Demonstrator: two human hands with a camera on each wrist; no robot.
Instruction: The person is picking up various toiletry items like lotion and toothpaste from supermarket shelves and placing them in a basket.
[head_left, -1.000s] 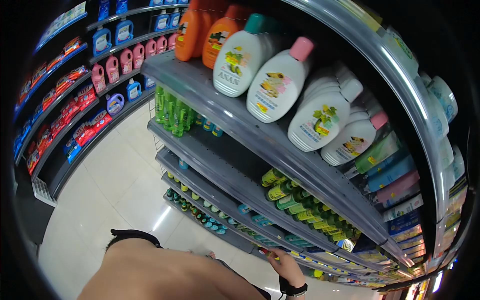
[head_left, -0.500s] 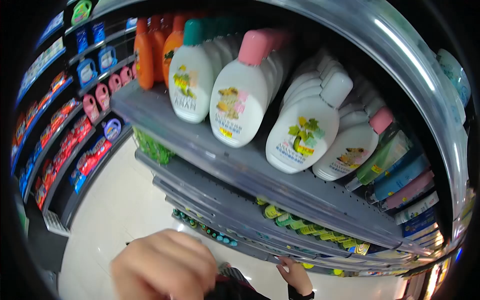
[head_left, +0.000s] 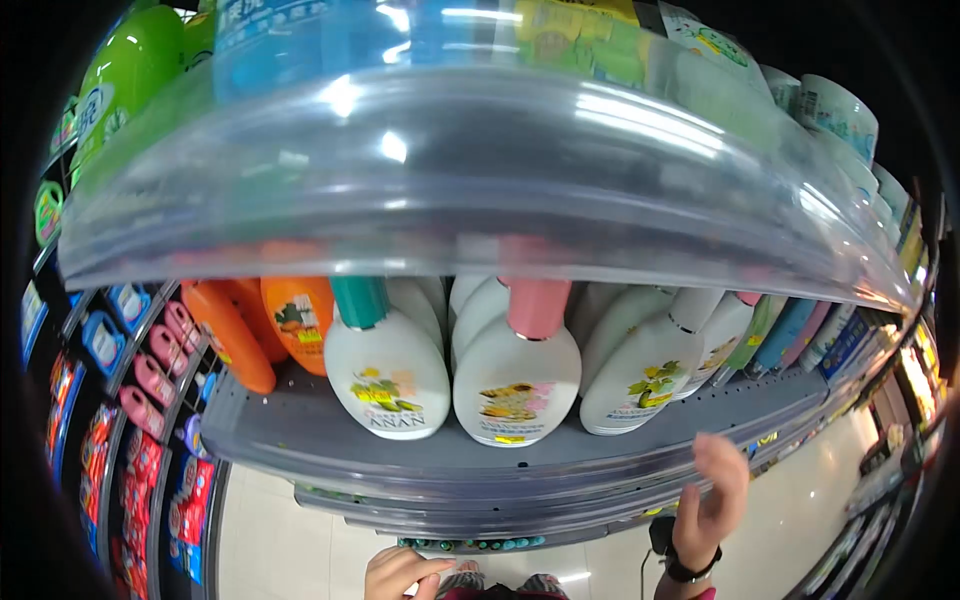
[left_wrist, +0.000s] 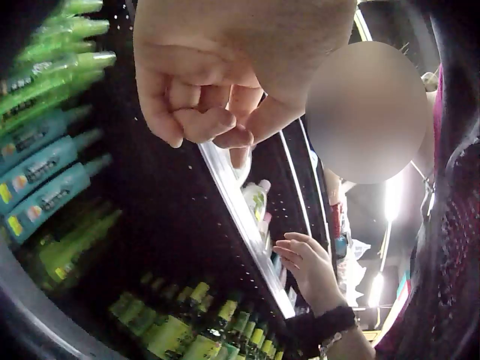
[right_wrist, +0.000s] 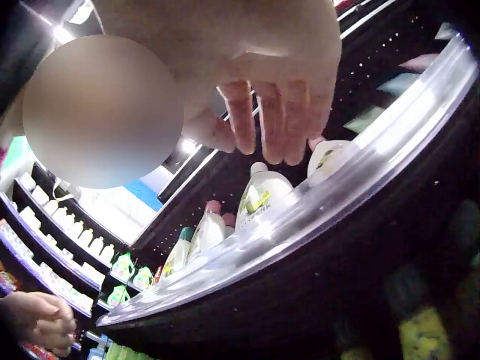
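Note:
My right hand is raised before the shelf edge at the lower right of the head view, fingers loosely bent and holding nothing. In the right wrist view its fingers hang above a white-capped lotion bottle. A row of white lotion bottles faces me: one with a teal cap, one with a pink cap and one with a white cap. Low in front of the shelf, my left hand has loosely curled fingers; the left wrist view shows nothing gripped in them.
A clear plastic guard on the upper shelf overlaps the bottle tops. Orange bottles stand left of the white ones, and tubes lean at the right. Lower shelves hold green bottles. Detergent bags line the left shelving.
The head view has turned and moved closer, so the white bottles now sit centrally under the upper guard. My right hand has risen toward the shelf edge; the left has moved lower.

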